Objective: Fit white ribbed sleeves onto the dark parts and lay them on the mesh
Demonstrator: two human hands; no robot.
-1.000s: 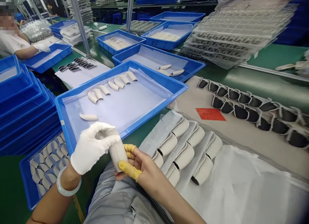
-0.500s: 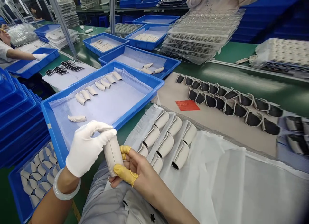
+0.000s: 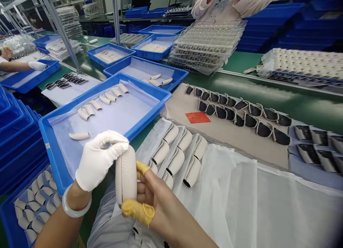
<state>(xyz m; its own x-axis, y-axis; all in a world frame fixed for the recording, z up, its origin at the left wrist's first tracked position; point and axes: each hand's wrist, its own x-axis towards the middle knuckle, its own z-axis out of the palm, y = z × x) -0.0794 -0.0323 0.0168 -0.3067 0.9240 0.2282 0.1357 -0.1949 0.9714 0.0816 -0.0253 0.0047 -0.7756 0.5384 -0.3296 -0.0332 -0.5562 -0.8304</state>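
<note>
My left hand (image 3: 98,160), in a white glove, grips the top of a beige ribbed plastic shell (image 3: 125,176) held upright over my lap. My right hand (image 3: 150,198), with yellow finger cots on thumb and forefinger, pinches the same shell from the right and below. Just right of my hands, several matching beige shells (image 3: 177,153) lie in rows on a white sheet (image 3: 241,194). Ahead on the left stands a blue tray (image 3: 49,133) holding a row of beige curved pieces (image 3: 102,98).
A lower blue bin (image 3: 10,219) at bottom left holds several shells. Dark-lined shells (image 3: 235,112) lie on a grey sheet beside a red card (image 3: 197,117). Stacked clear blister trays (image 3: 209,44) and more blue trays stand behind. Another person stands across the belt; a gloved co-worker's arm (image 3: 18,66) is at far left.
The shell has been turned in my hands so its ribbed rounded side faces me, and my right thumb has slid down to its lower end. The camera view has shifted right.
</note>
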